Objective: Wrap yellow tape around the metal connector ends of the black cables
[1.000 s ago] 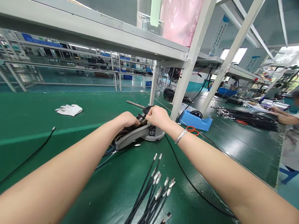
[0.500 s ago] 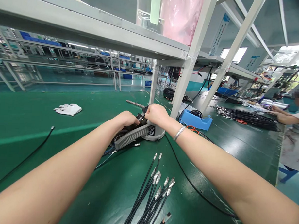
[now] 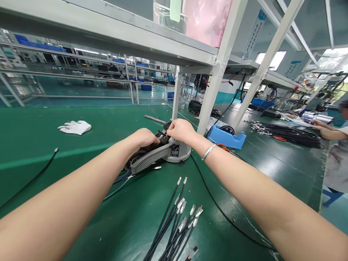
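A grey device (image 3: 151, 159) with a ribbed arm, a round base and a black label stands on the green table. My left hand (image 3: 144, 138) is closed at the black upper part of it, fingertips pointing down into its middle. Close beside it, my right hand (image 3: 182, 129) makes a pinch over the device's top; a small bit shows at the fingertips, too small to name. What the left fingers hold is hidden. In front lies a bundle of black cables (image 3: 166, 231) with silver metal plugs.
A white glove (image 3: 75, 127) and a single black cable (image 3: 38, 175) lie at left. Right of the device are a shelf post (image 3: 219, 67), a blue tape dispenser (image 3: 227, 138) and a black cable coil (image 3: 290, 134). A co-worker (image 3: 341, 151) is at far right.
The view has shifted slightly, so everything sits a little further left. Both hands stay at the device, with only slight finger movement.
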Action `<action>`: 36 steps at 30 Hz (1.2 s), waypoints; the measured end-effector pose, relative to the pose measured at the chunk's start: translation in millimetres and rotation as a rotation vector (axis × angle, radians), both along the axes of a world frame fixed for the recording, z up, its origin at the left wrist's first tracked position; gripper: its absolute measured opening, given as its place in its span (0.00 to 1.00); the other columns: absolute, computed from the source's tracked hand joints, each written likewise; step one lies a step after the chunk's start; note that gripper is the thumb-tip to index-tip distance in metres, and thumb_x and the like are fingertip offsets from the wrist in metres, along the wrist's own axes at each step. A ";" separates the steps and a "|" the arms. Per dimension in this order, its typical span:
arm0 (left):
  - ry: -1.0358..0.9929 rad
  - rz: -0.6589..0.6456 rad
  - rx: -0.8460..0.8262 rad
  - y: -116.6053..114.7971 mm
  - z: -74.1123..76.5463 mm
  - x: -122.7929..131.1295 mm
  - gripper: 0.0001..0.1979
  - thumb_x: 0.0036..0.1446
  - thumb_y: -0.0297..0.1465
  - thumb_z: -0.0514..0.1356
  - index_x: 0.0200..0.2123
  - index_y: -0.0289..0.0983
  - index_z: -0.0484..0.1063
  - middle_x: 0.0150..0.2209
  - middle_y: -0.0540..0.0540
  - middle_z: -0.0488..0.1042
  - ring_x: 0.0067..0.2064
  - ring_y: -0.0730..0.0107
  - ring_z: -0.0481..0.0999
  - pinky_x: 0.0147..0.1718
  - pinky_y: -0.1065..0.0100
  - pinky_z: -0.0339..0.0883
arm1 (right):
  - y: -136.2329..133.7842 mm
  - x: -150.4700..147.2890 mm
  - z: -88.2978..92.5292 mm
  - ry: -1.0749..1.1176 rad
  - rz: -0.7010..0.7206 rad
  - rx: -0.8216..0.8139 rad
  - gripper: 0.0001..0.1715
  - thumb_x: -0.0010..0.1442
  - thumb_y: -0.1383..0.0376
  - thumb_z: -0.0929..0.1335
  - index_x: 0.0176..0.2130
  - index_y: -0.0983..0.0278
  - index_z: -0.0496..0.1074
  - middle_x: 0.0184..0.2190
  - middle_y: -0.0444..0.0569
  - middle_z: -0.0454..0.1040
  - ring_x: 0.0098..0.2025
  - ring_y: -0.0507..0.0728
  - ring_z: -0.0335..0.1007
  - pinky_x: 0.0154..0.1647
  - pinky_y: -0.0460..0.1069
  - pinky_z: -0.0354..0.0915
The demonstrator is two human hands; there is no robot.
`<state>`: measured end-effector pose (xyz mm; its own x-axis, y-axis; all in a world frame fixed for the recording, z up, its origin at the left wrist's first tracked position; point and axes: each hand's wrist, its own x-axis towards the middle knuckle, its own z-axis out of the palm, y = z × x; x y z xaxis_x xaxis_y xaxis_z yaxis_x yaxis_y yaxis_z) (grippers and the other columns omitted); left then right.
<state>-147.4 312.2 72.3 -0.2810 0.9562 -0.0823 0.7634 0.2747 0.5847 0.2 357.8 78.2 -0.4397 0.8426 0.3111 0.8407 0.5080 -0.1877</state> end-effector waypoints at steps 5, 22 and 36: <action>-0.008 0.021 0.006 2.9 0.6 1.5 0.05 0.36 0.31 0.66 0.20 0.37 0.75 0.26 0.46 0.77 0.29 0.63 0.75 0.26 0.67 0.64 | 1.4 0.0 1.2 0.035 -0.023 -0.047 0.09 0.49 0.66 0.66 0.26 0.62 0.76 0.27 0.48 0.78 0.28 0.55 0.72 0.22 0.45 0.59; -0.202 0.035 -0.144 18.4 -3.0 -6.5 0.08 0.32 0.34 0.67 0.18 0.37 0.73 0.22 0.45 0.76 0.22 0.64 0.73 0.21 0.66 0.65 | 12.9 1.4 1.7 0.116 -0.037 -0.125 0.09 0.47 0.65 0.68 0.31 0.64 0.76 0.32 0.51 0.79 0.32 0.57 0.75 0.25 0.45 0.64; -0.127 0.070 -0.070 17.7 -4.8 -2.5 0.06 0.33 0.31 0.66 0.16 0.37 0.71 0.20 0.47 0.74 0.23 0.64 0.72 0.21 0.66 0.62 | 10.5 3.5 1.6 0.066 0.024 -0.068 0.07 0.48 0.64 0.68 0.29 0.64 0.76 0.30 0.52 0.79 0.32 0.58 0.75 0.25 0.46 0.65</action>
